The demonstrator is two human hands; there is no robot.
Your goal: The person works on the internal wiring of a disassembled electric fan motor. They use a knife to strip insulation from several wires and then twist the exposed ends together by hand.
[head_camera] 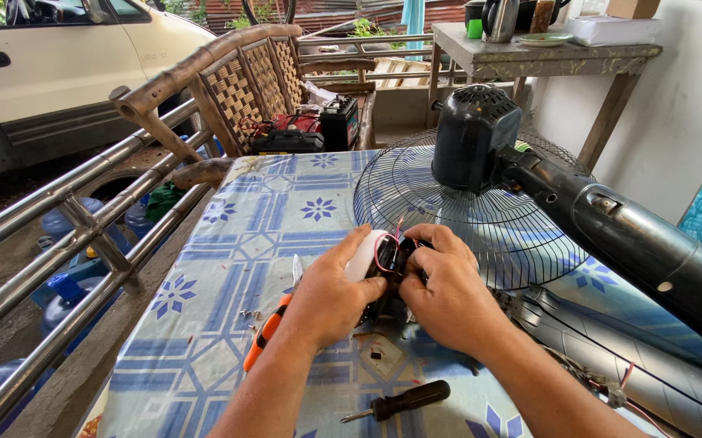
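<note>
Nearest lies a black-handled screwdriver [406, 401] on the patterned tablecloth [205, 324], then the left hand [328, 296] and right hand [448, 294], both closed around a small white-and-black wired part [383, 255] over the table, with the fan [481, 186] lying beyond.

Both hands meet over a blue-patterned tablecloth [286, 211]: the left hand [327, 296] and the right hand [448, 296] together grip a small white and black switch box [379, 255] with red wires looping from it. An orange-handled tool [263, 334] lies under the left wrist, and a black-handled screwdriver [404, 400] lies nearer the person. A black stand fan [481, 162] lies on its side just behind the hands.
</note>
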